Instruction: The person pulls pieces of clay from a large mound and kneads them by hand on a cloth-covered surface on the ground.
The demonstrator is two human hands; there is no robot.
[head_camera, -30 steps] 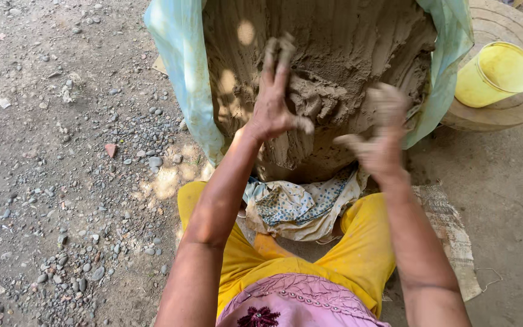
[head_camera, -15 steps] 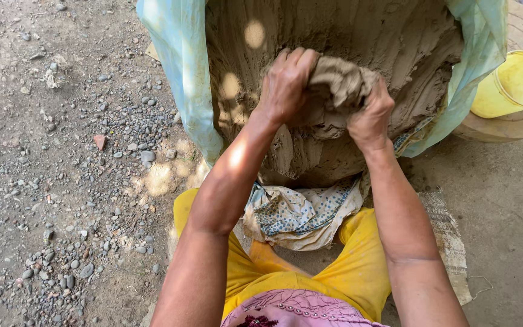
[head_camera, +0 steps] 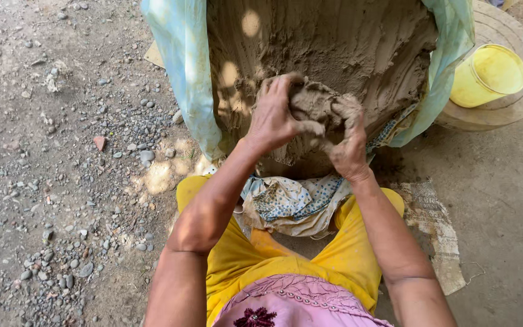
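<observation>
Both hands work a lump [head_camera: 314,104] of wet grey-brown clay against the front face of a big clay mound [head_camera: 334,42]. The left hand [head_camera: 276,115] lies over the lump's left side, fingers curled down over its top and the thumb stretched right across its lower edge. The right hand [head_camera: 347,136] cups it from the right and below, fingers bent over the upper right edge. Neither hand is flat or spread; each is closed around its side of the lump, so the 2 press toward each other with the clay between them.

The lump sits straight ahead of the person, between the hands and against the mound, its long axis running roughly left to right. The left hand covers more of it and reaches higher; the right sits lower and nearer the body. Whether the lump is free of the mound or joined to it cannot be told.

A pale blue-green sheet [head_camera: 180,66] wraps the mound's sides. A patterned cloth [head_camera: 292,203] lies at its foot, between the person's knees. A yellow bucket [head_camera: 488,74] stands well off to the right on a round slab [head_camera: 503,112]. Gravel [head_camera: 62,181] covers the ground to the left.
</observation>
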